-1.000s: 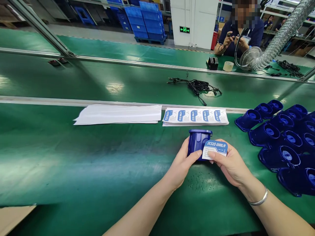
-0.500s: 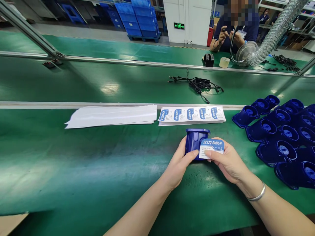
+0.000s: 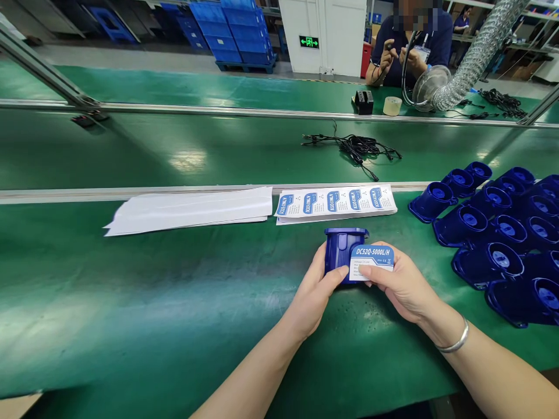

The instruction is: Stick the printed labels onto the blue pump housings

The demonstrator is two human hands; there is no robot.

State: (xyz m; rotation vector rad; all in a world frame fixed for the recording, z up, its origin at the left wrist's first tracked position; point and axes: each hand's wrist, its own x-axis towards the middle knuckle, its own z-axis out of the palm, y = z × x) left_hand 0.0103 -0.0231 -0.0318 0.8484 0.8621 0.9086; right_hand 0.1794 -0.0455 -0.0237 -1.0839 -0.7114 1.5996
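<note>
My left hand [image 3: 315, 291] is closed round the left side of a dark blue plastic housing [image 3: 343, 247], its thumb across the front. A white and blue sticker label [image 3: 373, 262], printed DC52Q-5000L/H, is pinched in my right hand [image 3: 404, 285]. The label overlaps the right part of the housing; whether any of it is stuck down I cannot tell. Part of the housing is hidden behind the label and fingers. Just beyond the hands lies a stack of label sheets [image 3: 336, 201], with white sheets [image 3: 192, 210] to its left.
Several blue housings [image 3: 487, 262] stand in rows at the right. Black cables [image 3: 358, 145] lie behind a low rail [image 3: 131, 191]. Across the bench are a co-worker [image 3: 410, 52], a flexible duct [image 3: 480, 55] and a tape roll [image 3: 392, 106].
The view has shifted slightly. Both hands keep the same hold on the housing and the label, with hardly any movement between them.
</note>
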